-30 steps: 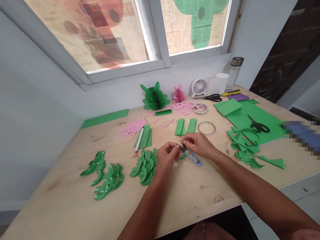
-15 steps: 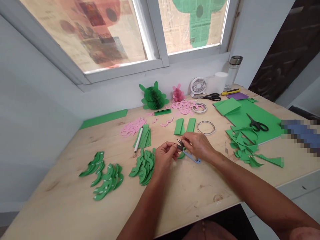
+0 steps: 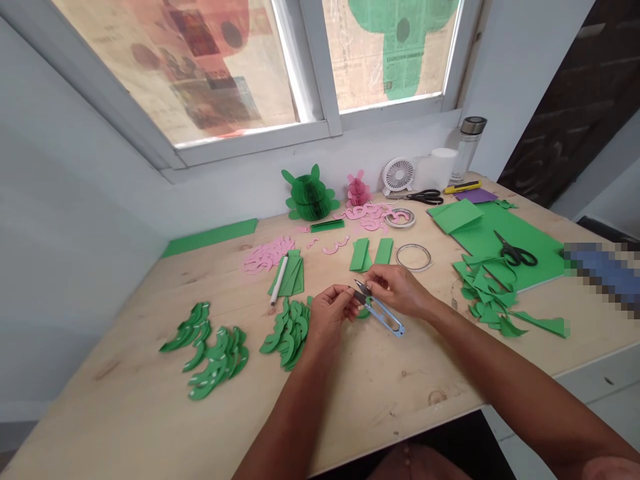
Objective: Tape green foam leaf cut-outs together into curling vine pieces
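Observation:
Thread snips (image 3: 384, 315) with a light blue handle and dark blades are held between both hands above the middle of the table. My left hand (image 3: 336, 307) pinches one blade, its fingers curled. My right hand (image 3: 400, 288) is closed in a pinch at the other blade, fingertips at the metal. The blades stand apart, their tips pointing up and left. Partly hidden beneath the snips is a curved green paper piece (image 3: 364, 313). A pile of green paper curves (image 3: 289, 333) lies beside my left wrist.
More green curves with white strips (image 3: 220, 360) lie at left. A white pen (image 3: 279, 280) rests on green strips. Behind are folded green papers (image 3: 359, 255), a tape ring (image 3: 413, 256) and pink cutouts (image 3: 269, 255). Black scissors (image 3: 517, 253) and green scraps (image 3: 487, 290) lie at right.
The snips have turned, so the looped handle shows wider and reaches lower right. Both hands keep nearly the same place. The view has shifted slightly.

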Demonstrator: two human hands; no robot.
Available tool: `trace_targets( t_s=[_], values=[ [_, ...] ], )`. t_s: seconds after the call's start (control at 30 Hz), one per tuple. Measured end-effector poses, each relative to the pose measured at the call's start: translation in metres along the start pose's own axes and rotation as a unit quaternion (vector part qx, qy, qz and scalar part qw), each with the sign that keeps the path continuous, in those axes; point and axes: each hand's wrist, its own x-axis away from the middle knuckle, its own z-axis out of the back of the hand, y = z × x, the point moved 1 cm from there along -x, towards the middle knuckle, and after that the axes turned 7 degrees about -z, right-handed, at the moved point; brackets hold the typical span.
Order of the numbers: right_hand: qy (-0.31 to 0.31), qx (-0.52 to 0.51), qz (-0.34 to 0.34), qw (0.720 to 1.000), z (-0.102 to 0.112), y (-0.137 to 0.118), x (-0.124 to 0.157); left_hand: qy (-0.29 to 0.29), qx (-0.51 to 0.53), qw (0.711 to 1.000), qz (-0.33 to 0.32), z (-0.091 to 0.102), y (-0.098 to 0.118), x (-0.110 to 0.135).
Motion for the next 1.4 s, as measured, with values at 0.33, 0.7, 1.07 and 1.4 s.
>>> trace_targets(
  t_s=[0.33, 0.7, 1.07, 1.4],
  values=[
    [-0.003, -0.085, -0.045, 0.995, 0.006, 0.01, -0.004, 0.041, 0.044, 0.998, -0.021, 0.016, 0.014, -0.004],
    [-0.075, 0.077, -0.003, 0.994, -0.007, 0.007, 0.0, -0.014, 0.087, 0.996, -0.027, 0.027, 0.031, -0.003],
    [-0.088, 0.199, 0.059, 0.974, -0.006, 0.014, -0.001, -0.034, 0.052, 0.998, -0.016, 0.027, 0.037, 0.001],
    [-0.128, 0.274, 0.093, 0.949, -0.005, 0.012, 0.001, -0.044, 0.049, 0.998, -0.015, 0.03, 0.034, -0.002]
  ],
)
